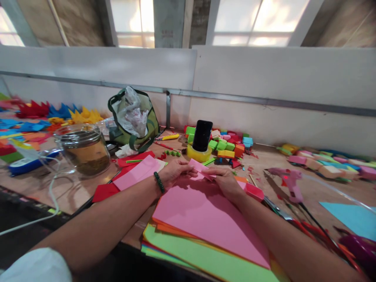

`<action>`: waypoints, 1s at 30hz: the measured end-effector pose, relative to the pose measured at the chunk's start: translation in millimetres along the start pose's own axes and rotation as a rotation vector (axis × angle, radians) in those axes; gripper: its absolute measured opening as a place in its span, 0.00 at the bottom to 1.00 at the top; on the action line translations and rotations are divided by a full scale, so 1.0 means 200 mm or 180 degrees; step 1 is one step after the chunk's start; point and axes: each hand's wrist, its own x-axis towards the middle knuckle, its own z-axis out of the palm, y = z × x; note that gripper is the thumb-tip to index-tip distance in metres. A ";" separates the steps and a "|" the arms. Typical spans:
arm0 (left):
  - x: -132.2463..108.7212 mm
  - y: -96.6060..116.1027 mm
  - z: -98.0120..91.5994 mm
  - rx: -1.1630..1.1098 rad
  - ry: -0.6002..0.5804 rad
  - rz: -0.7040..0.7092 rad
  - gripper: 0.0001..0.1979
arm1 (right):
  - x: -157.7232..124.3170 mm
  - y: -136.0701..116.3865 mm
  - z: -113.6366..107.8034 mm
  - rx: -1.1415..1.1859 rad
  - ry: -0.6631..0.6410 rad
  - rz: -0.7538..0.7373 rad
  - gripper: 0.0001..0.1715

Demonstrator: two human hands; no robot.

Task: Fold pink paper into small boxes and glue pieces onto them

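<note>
Both hands meet over a stack of coloured paper (211, 223), whose top sheet is pink. Between them is a small piece of pink paper (197, 166). My left hand (176, 172), with a dark green bead bracelet at its wrist, pinches the left part of it. My right hand (225, 180) grips the right part, its fingers closed over the paper. Beside my left wrist lie pink sheets (138, 172) on red paper (105, 192). By my right forearm are a red folded paper piece (254, 192) and red-handled scissors (282, 211).
Behind the hands a phone (202, 135) leans upright on a yellow tape roll (199, 153), near folded paper blocks (226, 147). A pink glue gun (289, 182) stands at right. At left are a glass jar (85, 152), a green bag (135, 117) and a white cable (51, 192).
</note>
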 end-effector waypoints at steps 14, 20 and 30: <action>-0.03 -0.04 0.06 0.0067 0.0039 0.0646 0.10 | 0.01 0.04 0.00 0.0791 0.0190 0.0501 0.12; -0.03 -0.04 0.07 0.0061 0.0096 0.0607 0.11 | 0.01 0.03 0.01 0.0685 0.0200 0.0410 0.10; -0.03 -0.04 0.07 -0.0075 0.0192 0.0526 0.12 | 0.00 0.00 0.00 0.0287 0.0102 0.0165 0.09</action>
